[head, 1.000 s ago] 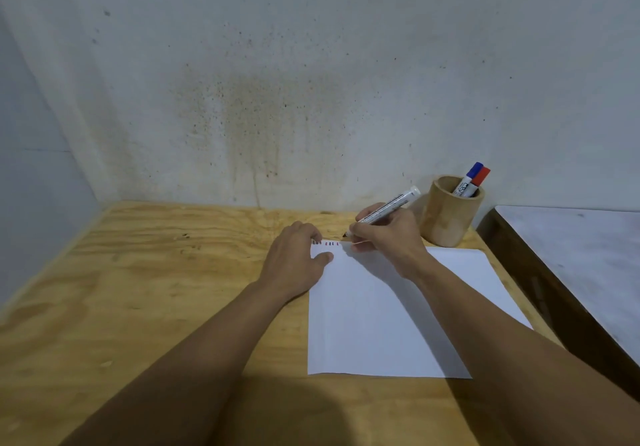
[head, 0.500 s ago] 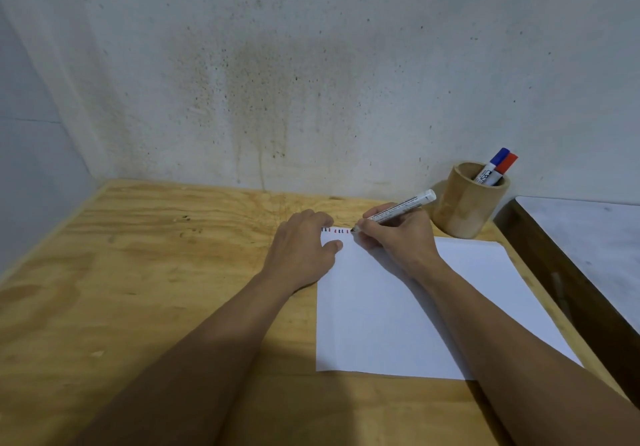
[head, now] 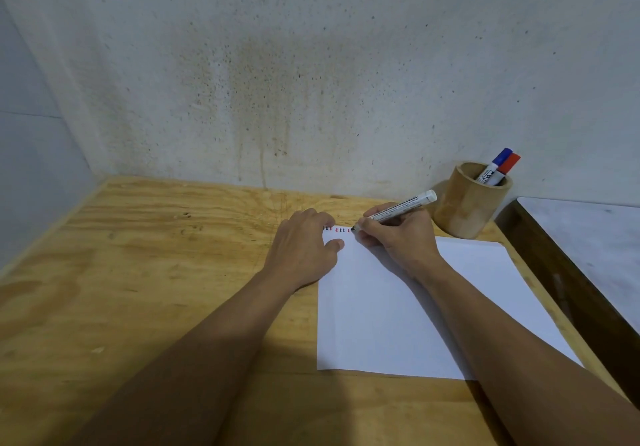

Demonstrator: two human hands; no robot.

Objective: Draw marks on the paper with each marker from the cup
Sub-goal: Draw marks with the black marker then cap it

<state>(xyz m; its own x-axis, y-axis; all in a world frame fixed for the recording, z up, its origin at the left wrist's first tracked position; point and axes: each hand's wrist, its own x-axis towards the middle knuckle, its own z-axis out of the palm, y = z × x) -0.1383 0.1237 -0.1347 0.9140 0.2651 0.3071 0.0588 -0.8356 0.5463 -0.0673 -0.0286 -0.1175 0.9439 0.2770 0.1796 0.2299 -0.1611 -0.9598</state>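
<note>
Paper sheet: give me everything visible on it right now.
The paper is a plain white sheet lying flat on the wooden table, right of centre, its far right corner near the wooden cup. It looks uncreased. A short row of small dark and red marks runs along its far left edge. The left hand presses that corner down; the right hand rests on it, holding a marker with its tip at the row's end. The right forearm crosses the sheet.

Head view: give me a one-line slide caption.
Right hand draws with a marker near the paper's top edge, left hand steadying it; two markers remain in the cup.
</note>
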